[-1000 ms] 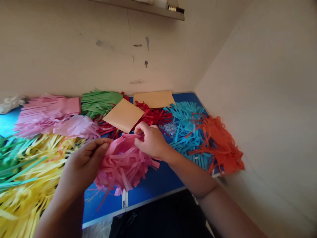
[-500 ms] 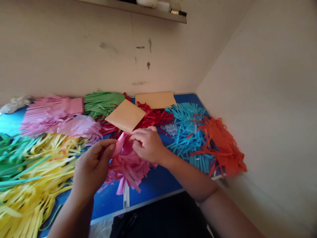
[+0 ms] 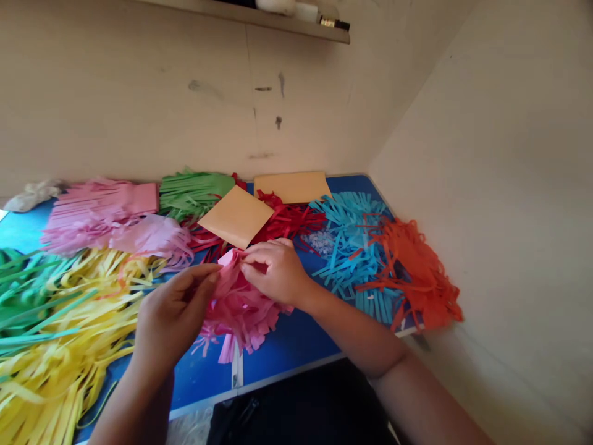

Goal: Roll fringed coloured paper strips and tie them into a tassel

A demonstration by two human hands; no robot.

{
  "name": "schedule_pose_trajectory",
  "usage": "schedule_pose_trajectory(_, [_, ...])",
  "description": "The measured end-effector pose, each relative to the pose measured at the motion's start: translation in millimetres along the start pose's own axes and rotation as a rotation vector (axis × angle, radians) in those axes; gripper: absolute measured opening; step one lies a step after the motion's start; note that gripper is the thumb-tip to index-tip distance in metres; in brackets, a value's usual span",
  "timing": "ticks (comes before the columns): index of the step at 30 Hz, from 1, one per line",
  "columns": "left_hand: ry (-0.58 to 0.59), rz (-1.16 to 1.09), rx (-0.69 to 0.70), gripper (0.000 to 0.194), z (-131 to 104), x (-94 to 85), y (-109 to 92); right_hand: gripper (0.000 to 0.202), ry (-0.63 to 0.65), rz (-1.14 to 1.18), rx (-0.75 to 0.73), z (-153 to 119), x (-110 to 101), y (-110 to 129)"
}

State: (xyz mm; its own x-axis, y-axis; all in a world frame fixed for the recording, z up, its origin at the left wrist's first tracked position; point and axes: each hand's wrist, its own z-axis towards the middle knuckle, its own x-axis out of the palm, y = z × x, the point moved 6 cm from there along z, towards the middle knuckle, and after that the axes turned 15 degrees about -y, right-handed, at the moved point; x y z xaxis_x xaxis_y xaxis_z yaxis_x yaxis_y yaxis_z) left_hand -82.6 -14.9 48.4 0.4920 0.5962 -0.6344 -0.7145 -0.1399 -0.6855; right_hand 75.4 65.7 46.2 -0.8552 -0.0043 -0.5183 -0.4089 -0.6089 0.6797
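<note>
A bunch of pink fringed paper hangs between both hands above the blue table, its cut strips spreading downward. On its left side, my left hand pinches the upper edge between thumb and fingertips. My right hand grips the gathered top from the right, fingers curled and thumb pressed in. Just beyond the hands lies a tan paper square, turned like a diamond, over red fringed paper.
Yellow fringe, green fringe and pink fringe cover the left side. Blue fringe and orange fringe lie right on the blue table. A shelf juts from the wall.
The top of the pink paper is more gathered, and my right fingertips have closed in on it. My left hand has shifted only slightly.
</note>
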Motion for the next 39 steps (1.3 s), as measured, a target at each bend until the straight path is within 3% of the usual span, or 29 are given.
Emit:
schedule_pose_trajectory(5, [-0.026, 0.054, 0.029, 0.035, 5.2, -1.3, 1.3, 0.011, -0.03, 0.006, 0.019, 2.8, -2.9, -0.5])
schedule_pose_trajectory(11, [-0.022, 0.0, 0.017, 0.038, 8.7, -4.1, 2.5, 0.013, 0.02, 0.007, 0.01, 7.8, -4.6, 1.1])
schedule_pose_trajectory(16, [0.025, 0.014, 0.018, 0.036, 6.6, -0.8, -6.3, 0.021, -0.01, -0.143, 0.054, 6.8, 1.7, 3.1])
schedule_pose_trajectory(21, [0.013, 0.061, 0.004, 0.039, 12.6, -6.7, -2.6, 0.012, 0.033, -0.234, 0.074, 8.2, 6.7, -2.7])
schedule_pose_trajectory(24, [0.032, 0.071, -0.01, 0.041, 16.9, -8.5, 2.4, 0.03, 0.102, -0.168, 0.042, 12.7, 6.7, -2.8])
schedule_pose_trajectory(28, [0.045, 0.045, -0.021, 0.041, 19.7, -8.2, 4.2, 0.021, 0.176, -0.135, -0.048, 15.9, 5.5, 2.7])
schedule_pose_trajectory(32, [0.044, -0.011, -0.037, 0.041, 19.9, -6.6, 5.6, 0.017, 0.15, -0.108, -0.07, 12.8, 5.0, 3.6])
schedule_pose_trajectory(39, [0.102, 0.004, 0.024, 0.042, 14.9, -2.1, -0.8, 0.041, 0.114, -0.077, -0.044, 6.3, 9.7, 7.6])
